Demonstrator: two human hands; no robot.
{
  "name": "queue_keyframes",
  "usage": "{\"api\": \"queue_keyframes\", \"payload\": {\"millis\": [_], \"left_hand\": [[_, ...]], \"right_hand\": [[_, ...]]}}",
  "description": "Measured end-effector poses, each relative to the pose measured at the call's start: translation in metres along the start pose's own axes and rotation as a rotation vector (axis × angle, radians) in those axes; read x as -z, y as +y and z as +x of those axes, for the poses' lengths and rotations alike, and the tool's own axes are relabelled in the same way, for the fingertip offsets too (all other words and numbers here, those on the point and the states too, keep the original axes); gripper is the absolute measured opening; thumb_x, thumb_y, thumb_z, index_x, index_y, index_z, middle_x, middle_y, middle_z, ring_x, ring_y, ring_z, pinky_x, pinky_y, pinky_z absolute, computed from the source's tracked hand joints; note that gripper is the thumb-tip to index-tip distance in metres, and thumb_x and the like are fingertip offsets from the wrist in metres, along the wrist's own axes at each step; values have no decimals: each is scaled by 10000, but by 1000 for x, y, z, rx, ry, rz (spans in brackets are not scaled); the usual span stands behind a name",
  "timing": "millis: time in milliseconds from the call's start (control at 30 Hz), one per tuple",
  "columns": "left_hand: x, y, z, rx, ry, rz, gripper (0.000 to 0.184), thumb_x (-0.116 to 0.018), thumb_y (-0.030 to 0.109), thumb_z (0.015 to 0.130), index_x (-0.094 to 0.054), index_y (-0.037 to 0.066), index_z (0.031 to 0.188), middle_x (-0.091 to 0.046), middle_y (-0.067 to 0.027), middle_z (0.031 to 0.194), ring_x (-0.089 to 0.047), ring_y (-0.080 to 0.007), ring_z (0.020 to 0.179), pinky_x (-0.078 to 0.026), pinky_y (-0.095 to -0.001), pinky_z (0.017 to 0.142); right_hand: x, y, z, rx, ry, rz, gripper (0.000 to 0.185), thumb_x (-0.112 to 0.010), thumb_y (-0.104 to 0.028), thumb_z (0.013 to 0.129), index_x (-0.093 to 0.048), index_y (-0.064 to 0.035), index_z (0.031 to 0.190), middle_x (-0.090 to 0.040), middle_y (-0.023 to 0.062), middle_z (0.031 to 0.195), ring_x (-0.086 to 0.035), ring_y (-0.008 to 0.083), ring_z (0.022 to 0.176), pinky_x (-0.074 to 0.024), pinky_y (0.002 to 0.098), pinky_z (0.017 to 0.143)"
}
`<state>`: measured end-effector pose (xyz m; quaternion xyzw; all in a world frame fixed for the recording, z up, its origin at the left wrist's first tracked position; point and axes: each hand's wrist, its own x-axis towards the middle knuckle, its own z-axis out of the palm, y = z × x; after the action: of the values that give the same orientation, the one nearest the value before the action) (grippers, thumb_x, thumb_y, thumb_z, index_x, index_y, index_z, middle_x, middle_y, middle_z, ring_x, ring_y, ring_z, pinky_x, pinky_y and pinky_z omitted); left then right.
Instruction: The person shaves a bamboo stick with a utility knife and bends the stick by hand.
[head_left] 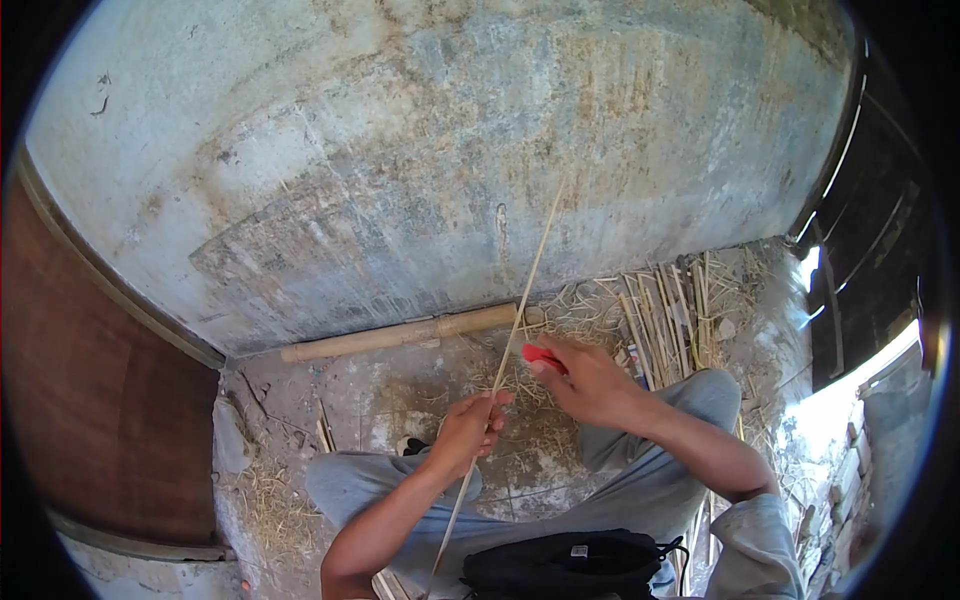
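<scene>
A long, thin bamboo strip slants up across the middle of the view, from my lap towards the wall. My left hand is closed round it near the middle, above my left shin. To the right, my right hand grips a red-handled tool; its blade, if it has one, does not show. That red handle is close beside the strip, a small gap apart from it. The strip's lower end passes in front of my grey trousers, next to a black bag on my lap.
A thick bamboo pole lies along the foot of the stained wall. Several split bamboo sticks are piled beyond my right knee. Pale shavings litter the floor. A brown panel stands on the left.
</scene>
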<state>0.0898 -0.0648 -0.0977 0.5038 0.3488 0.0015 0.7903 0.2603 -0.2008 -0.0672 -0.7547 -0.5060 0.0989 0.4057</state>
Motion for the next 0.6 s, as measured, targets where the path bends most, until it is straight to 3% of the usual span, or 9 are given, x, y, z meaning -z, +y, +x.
{"api": "queue_keyframes", "payload": {"millis": [67, 167, 233, 367, 433, 600], "left_hand": [[0, 1, -2, -2, 0, -37, 350, -381, 289, 1061, -566, 15, 1176, -438, 25, 718, -330, -44, 513, -262, -204, 421], [1, 4, -5, -26, 0, -76, 333, -391, 285, 1060, -566, 19, 1155, -408, 32, 710, -330, -46, 512, -260, -205, 417], [5, 5, -7, -28, 6, -77, 325, -398, 284, 1059, -565, 20, 1149, -400, 34, 709, -333, -46, 512, -259, -205, 416], [3, 3, -10, -75, 2, -66, 311, -430, 274, 1053, -571, 22, 1168, -407, 39, 719, -340, -44, 513, -258, -203, 417], [1, 4, -17, -70, 6, -54, 310, -438, 271, 1051, -573, 22, 1175, -410, 40, 723, -344, -43, 514, -260, -203, 419], [-2, 7, -17, -70, 52, -94, 325, -454, 282, 1049, -585, 26, 1201, -409, 38, 727, -346, -42, 516, -266, -204, 430]], "right_hand": [[-6, -2, 9, 54, -45, -98, 354, -572, -231, 973, -600, 29, 1212, -663, 234, 933, -665, 360, 849, -509, 400, 745], [-12, -3, 20, -55, -57, 175, 294, -577, -244, 962, -657, -32, 1150, -674, 224, 869, -668, 379, 783, -519, 439, 711], [-21, 0, 12, 45, 120, 85, 254, -611, -239, 943, -689, -42, 1083, -676, 197, 793, -670, 342, 693, -522, 414, 631], [-24, -1, 4, 50, 33, 68, 237, -649, -233, 916, -702, -30, 1024, -676, 178, 766, -665, 321, 640, -516, 395, 570], [-35, 4, 1, 173, 80, 82, 232, -672, -231, 898, -704, -28, 1004, -667, 160, 725, -649, 314, 590, -503, 396, 530], [-38, 6, 0, 150, 59, 19, 237, -675, -239, 894, -707, -31, 1003, -646, 146, 686, -637, 312, 571, -493, 407, 510]]}}
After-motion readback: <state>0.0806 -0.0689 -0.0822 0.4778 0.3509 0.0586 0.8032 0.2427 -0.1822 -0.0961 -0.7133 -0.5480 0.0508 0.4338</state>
